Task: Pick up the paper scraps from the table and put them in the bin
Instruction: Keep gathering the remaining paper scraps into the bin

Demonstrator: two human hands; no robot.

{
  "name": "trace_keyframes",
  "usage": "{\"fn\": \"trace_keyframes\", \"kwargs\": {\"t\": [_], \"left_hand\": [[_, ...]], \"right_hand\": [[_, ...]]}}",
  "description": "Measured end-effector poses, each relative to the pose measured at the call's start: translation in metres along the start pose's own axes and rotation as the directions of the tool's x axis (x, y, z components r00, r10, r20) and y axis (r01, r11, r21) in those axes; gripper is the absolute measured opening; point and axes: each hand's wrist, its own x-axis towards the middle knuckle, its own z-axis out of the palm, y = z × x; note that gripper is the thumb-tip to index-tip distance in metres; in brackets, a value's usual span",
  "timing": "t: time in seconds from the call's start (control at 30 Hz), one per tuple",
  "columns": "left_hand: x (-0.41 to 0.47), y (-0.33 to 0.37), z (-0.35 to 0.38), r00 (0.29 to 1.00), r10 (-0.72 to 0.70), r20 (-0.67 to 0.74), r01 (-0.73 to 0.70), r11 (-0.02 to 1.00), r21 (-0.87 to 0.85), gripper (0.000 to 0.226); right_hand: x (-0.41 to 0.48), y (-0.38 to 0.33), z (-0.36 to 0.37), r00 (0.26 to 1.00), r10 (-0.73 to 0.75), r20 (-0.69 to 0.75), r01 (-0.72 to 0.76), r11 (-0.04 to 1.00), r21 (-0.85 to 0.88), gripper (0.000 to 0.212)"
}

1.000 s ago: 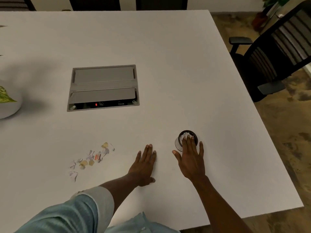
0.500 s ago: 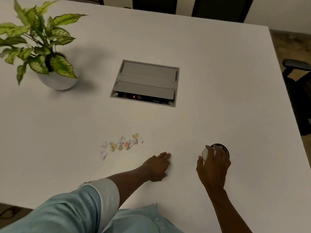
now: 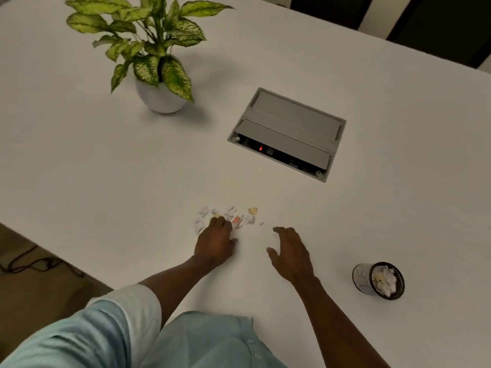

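Several small paper scraps point(image 3: 239, 217), white, yellow and one with red print, lie in a loose cluster on the white table point(image 3: 106, 168). My left hand point(image 3: 216, 239) rests on the near left part of the cluster, fingers curled down onto the scraps; whether it grips any is hidden. My right hand point(image 3: 292, 252) hovers palm down just right of the scraps, fingers apart and holding nothing. The small round bin point(image 3: 378, 280), dark-rimmed and holding crumpled paper, stands on the table to the right of my right hand.
A potted plant point(image 3: 159, 67) in a white pot stands at the back left. A grey recessed cable box point(image 3: 288, 132) sits in the table behind the scraps. The table's near left edge point(image 3: 53, 251) drops to the floor. Dark chairs point(image 3: 438, 27) line the far side.
My right hand has left the bin and moved left toward the scraps. My left hand has slid forward onto the cluster. The view has turned left, so the bin now sits further right.
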Motion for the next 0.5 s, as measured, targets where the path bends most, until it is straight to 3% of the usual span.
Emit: {"fn": "trace_keyframes", "kwargs": {"t": [0.17,0.3,0.5], "left_hand": [[0.012,-0.023,-0.007,0.989,-0.135,-0.052,0.133,0.99,-0.038,0.07],[0.022,-0.021,-0.007,0.992,-0.088,-0.094,0.084,0.996,-0.041,0.072],[0.045,-0.004,-0.003,0.999,-0.017,-0.043,0.014,0.998,-0.06,0.095]], "right_hand": [[0.037,-0.02,0.012,0.994,-0.004,0.108,0.012,0.997,-0.075,0.068],[0.061,-0.026,0.02,0.991,-0.037,0.13,0.055,0.989,-0.138,0.079],[0.089,-0.037,0.024,0.981,-0.124,0.153,0.155,0.965,-0.211,0.085]]}}
